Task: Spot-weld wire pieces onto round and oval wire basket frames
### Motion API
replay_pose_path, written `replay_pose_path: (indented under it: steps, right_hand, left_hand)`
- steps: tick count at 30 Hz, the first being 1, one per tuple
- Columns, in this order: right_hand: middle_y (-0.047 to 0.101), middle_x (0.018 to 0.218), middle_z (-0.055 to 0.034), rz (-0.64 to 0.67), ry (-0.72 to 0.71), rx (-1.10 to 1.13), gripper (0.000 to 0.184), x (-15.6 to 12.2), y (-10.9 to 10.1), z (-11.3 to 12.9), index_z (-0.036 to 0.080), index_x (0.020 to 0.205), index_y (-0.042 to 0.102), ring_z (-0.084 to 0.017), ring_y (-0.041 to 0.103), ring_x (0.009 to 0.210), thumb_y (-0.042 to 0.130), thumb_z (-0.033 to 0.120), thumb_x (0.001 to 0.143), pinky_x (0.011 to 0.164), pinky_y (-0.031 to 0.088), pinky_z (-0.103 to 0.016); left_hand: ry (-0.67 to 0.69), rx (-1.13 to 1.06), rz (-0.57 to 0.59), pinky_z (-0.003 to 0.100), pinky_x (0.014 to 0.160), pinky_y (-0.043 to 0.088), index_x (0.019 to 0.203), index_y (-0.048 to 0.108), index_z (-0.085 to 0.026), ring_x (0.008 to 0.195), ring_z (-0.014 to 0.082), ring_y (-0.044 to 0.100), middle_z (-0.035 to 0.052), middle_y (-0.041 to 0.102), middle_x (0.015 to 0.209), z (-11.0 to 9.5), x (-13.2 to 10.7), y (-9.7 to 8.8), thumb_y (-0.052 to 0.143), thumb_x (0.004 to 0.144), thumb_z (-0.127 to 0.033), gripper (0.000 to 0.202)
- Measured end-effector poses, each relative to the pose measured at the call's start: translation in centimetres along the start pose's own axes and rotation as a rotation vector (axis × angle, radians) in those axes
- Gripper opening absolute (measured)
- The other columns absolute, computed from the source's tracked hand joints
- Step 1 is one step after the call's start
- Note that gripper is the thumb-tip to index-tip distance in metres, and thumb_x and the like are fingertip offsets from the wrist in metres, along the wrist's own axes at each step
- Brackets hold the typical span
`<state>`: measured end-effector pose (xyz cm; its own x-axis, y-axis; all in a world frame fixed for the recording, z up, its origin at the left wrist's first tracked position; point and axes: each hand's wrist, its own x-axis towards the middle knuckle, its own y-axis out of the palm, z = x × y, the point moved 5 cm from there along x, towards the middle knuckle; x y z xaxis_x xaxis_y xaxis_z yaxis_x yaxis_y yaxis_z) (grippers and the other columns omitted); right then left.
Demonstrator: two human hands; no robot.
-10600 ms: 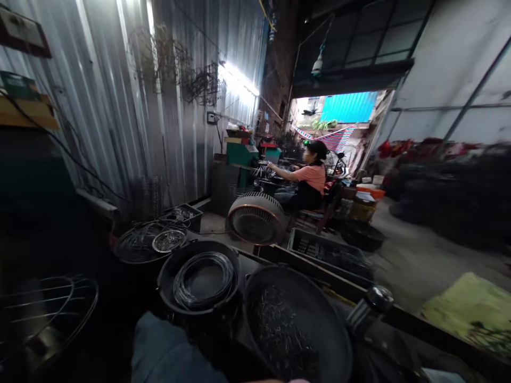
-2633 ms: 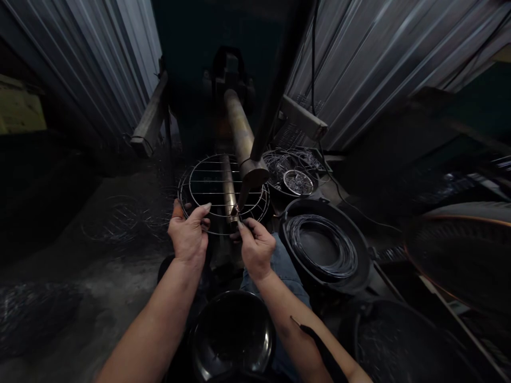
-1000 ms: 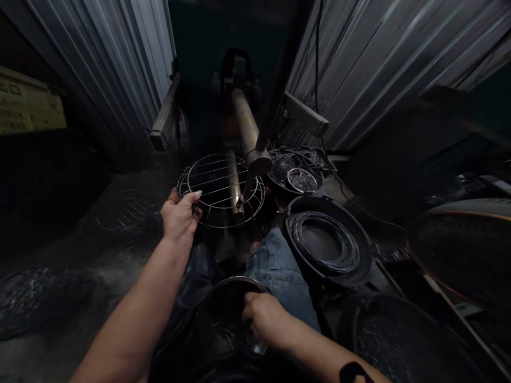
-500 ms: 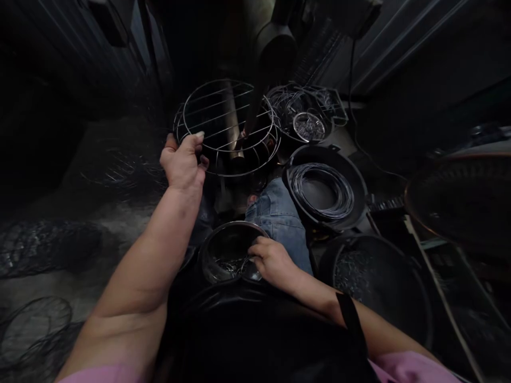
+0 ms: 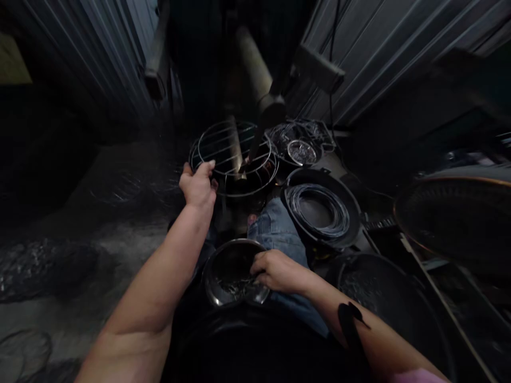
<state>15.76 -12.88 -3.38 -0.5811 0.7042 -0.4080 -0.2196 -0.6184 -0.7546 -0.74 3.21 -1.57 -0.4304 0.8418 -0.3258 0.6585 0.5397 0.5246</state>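
My left hand [image 5: 198, 183] grips the near left rim of a round wire rack [image 5: 233, 157], which sits under the tip of a dark rod [image 5: 263, 119] on a machine. My right hand [image 5: 275, 270] reaches into a shiny metal bowl [image 5: 229, 271] between my knees. Its fingers are curled among small metal pieces in the bowl; what they hold is hidden. My jeans-clad knee [image 5: 277, 231] shows between bowl and rack.
A black basin with coiled wire rings [image 5: 317, 210] stands right of the rack. Behind it lies a tray of tangled wire [image 5: 301, 143]. Another dark basin [image 5: 383, 298] and a fan housing [image 5: 455, 213] are at the right. Finished wire racks [image 5: 35, 266] lie on the floor at left.
My right hand left the rack and went down into the metal bowl. My left hand kept its grip on the rack's rim. The view tilted back up a little.
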Motion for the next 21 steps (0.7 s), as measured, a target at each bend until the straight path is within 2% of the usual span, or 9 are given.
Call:
replay_pose_path:
  steps: [2, 5, 7, 9, 13, 16, 21]
  right_hand:
    - [0.072, 0.085, -0.0009, -0.207, -0.018, 0.169, 0.024, 0.6, -3.7, -0.1, 0.022, 0.085, 0.076, -0.015, 0.066, 0.081, 0.061, 0.008, 0.073, 0.073, 0.047, -0.022]
    - [0.072, 0.083, -0.0019, -0.661, 0.04, 0.295, 0.02, 1.7, -8.8, -0.8, 0.021, 0.087, 0.075, -0.016, 0.065, 0.079, 0.06, 0.013, 0.077, 0.074, 0.048, -0.026]
    - [0.07, 0.079, -0.0026, -0.887, 0.064, 0.329, 0.016, 2.8, -10.8, -1.2, 0.02, 0.083, 0.074, -0.016, 0.064, 0.075, 0.059, 0.017, 0.08, 0.072, 0.049, -0.027]
    - [0.068, 0.074, -0.0025, -1.023, 0.058, 0.363, 0.016, 4.2, -11.7, -1.3, 0.02, 0.08, 0.073, -0.016, 0.063, 0.07, 0.057, 0.02, 0.082, 0.069, 0.049, -0.026]
    - [0.07, 0.08, -0.0035, -1.188, 0.039, 0.479, 0.017, 6.3, -11.7, -1.8, 0.02, 0.087, 0.072, -0.016, 0.064, 0.071, 0.056, 0.022, 0.083, 0.069, 0.051, -0.027]
    - [0.071, 0.082, -0.0036, -1.189, 0.044, 0.671, 0.016, 7.2, -10.9, -2.4, 0.02, 0.089, 0.071, -0.017, 0.065, 0.07, 0.057, 0.024, 0.082, 0.065, 0.052, -0.027]
    - [0.066, 0.064, -0.0004, -1.147, 0.031, 1.001, 0.013, 7.8, -9.7, -3.2, 0.017, 0.082, 0.069, -0.015, 0.062, 0.056, 0.062, 0.028, 0.08, 0.053, 0.049, -0.024]
  left_hand:
    - [0.017, -0.014, 0.01, 0.021, 0.05, 0.033, 0.085, 0.047, -0.022, 0.056, 0.0084, 0.046, -0.0072, 0.046, 0.066, -0.4, -0.2, 0.0, 0.076, 0.051, -0.015, 0.045]
    - [0.068, -0.013, 0.016, 0.021, 0.049, 0.034, 0.08, 0.046, -0.021, 0.055, 0.0079, 0.047, -0.0078, 0.047, 0.067, -0.9, -0.5, -0.1, 0.077, 0.048, -0.018, 0.045]
    - [0.077, -0.022, 0.013, 0.021, 0.05, 0.037, 0.081, 0.046, -0.022, 0.057, 0.0082, 0.049, -0.0076, 0.048, 0.068, -0.9, -0.7, 0.0, 0.078, 0.048, -0.018, 0.046]
    - [0.07, -0.033, 0.009, 0.021, 0.051, 0.038, 0.082, 0.047, -0.022, 0.058, 0.0083, 0.049, -0.0073, 0.049, 0.069, -0.8, -1.0, 0.1, 0.078, 0.048, -0.018, 0.046]
    - [0.091, -0.02, 0.015, 0.02, 0.05, 0.039, 0.08, 0.047, -0.021, 0.058, 0.0077, 0.049, -0.0067, 0.049, 0.071, -0.9, -1.3, 0.7, 0.079, 0.05, -0.018, 0.044]
    - [0.129, -0.001, 0.023, 0.019, 0.05, 0.04, 0.084, 0.05, -0.021, 0.059, 0.0078, 0.05, -0.006, 0.051, 0.074, -1.3, -1.2, 1.2, 0.079, 0.051, -0.019, 0.044]
    - [0.174, 0.004, 0.018, 0.019, 0.049, 0.039, 0.085, 0.053, -0.021, 0.06, 0.0077, 0.051, -0.0055, 0.052, 0.077, -1.7, -0.9, 1.3, 0.08, 0.051, -0.02, 0.043]
